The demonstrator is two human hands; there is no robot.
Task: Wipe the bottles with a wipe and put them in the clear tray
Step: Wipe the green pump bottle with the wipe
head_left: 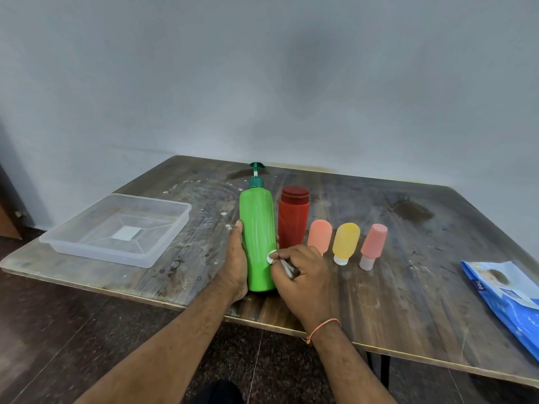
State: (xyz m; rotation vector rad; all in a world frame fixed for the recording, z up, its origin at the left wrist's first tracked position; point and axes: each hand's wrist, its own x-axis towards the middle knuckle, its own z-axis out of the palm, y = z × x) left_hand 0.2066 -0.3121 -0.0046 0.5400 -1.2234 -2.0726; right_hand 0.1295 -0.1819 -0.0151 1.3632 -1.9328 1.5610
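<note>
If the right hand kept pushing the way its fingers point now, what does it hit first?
The right hand points left with the wipe already against the green pump bottle, so it meets that bottle first. Behind the bottle is the left hand gripping it.

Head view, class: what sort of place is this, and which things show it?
Probably a plain indoor room with a makeshift work spot, not a lab or shop: a worn, stained wooden table against a bare grey wall, with a dark speckled floor below.
</note>
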